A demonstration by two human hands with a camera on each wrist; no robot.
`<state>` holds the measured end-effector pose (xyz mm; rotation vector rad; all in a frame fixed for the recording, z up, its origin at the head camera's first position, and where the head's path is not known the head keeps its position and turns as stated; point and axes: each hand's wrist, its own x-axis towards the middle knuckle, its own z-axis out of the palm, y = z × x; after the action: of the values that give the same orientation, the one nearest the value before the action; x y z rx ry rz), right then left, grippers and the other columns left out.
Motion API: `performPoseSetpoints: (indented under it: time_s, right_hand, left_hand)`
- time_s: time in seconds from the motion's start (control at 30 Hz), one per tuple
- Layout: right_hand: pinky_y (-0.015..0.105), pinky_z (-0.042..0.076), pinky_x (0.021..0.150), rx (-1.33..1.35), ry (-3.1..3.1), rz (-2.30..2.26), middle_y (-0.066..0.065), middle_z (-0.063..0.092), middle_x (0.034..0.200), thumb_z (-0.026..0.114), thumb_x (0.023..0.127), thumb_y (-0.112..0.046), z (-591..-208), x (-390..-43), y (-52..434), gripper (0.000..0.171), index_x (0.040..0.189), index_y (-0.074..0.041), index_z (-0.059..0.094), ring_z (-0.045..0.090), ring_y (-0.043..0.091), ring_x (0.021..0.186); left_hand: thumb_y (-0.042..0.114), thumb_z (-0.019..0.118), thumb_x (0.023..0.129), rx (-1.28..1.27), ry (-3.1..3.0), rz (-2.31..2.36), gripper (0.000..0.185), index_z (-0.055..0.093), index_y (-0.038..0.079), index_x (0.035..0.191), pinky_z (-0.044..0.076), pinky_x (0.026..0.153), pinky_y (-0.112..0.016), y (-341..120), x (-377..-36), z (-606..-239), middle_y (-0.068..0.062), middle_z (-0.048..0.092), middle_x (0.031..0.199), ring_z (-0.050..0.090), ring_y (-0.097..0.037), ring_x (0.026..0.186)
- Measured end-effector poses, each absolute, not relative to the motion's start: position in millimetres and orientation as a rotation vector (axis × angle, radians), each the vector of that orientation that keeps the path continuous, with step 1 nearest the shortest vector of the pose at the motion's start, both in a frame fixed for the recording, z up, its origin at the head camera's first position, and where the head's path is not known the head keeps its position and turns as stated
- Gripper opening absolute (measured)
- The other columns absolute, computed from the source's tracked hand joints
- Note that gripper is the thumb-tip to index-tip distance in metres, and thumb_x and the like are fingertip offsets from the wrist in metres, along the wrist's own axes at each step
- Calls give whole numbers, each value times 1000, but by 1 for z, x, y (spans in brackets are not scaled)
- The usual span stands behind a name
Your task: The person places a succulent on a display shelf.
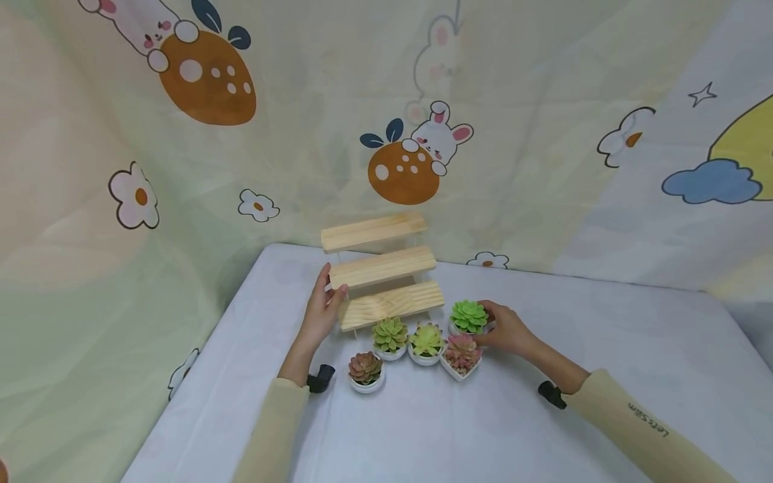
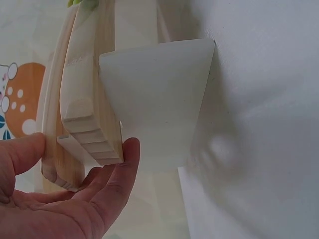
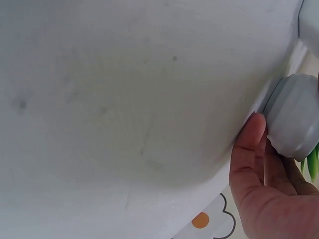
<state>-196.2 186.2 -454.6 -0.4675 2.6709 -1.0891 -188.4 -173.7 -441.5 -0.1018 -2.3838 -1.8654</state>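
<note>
A three-tier wooden stand [image 1: 383,268] with pale boards and translucent end supports stands at the back of the table. My left hand [image 1: 321,307] grips its left end, thumb on one face of a board [image 2: 64,164] and fingers curled round the other side. My right hand [image 1: 506,327] holds a bright green potted succulent [image 1: 468,316] from the right; its ribbed white pot [image 3: 294,117] sits between my fingers and thumb in the right wrist view. Just in front is a pink succulent [image 1: 461,354] in a heart-shaped white pot, partly overlapping the green one.
Along the stand's front are a green succulent [image 1: 390,334] and a yellow-green one [image 1: 427,340], both in white pots. A reddish-brown succulent [image 1: 365,368] stands nearer, by my left wrist. White cloth covers the table [image 1: 423,429]; a printed curtain [image 1: 314,134] hangs behind.
</note>
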Motion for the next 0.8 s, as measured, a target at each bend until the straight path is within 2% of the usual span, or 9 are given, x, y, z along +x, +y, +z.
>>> performPoseSetpoints:
  time_s: [0.2, 0.47, 0.63, 0.8]
  right_hand:
    - [32, 51, 69, -454, 2693, -1078, 22, 62, 108, 83, 75, -10, -455, -196, 186, 68, 129, 14, 49, 59, 31, 93]
    - [29, 53, 65, -451, 2740, -1180, 21, 65, 107, 86, 74, -20, -449, -197, 192, 70, 127, 12, 52, 63, 27, 86]
    - [31, 52, 68, -458, 2782, -1202, 22, 65, 111, 86, 75, -28, -440, -198, 195, 75, 128, 11, 52, 64, 28, 91]
    - [32, 52, 68, -439, 2778, -1231, 23, 63, 114, 84, 77, -29, -427, -198, 196, 76, 132, 11, 50, 63, 31, 94]
  left_hand:
    - [14, 50, 103, -77, -2368, -1897, 69, 8, -2, 155, 39, 106, -52, -175, -190, -442, -30, 15, 154, 40, -49, 131]
    - [12, 52, 102, -69, -2357, -1911, 68, 12, 0, 155, 45, 101, -44, -174, -189, -442, -26, 19, 155, 48, -43, 127]
    - [13, 52, 102, -82, -2354, -1912, 68, 11, -1, 155, 44, 103, -48, -175, -190, -441, -26, 20, 154, 46, -44, 128]
    - [14, 53, 102, -72, -2354, -1911, 68, 12, 0, 155, 42, 104, -52, -175, -187, -440, -27, 18, 153, 44, -46, 129]
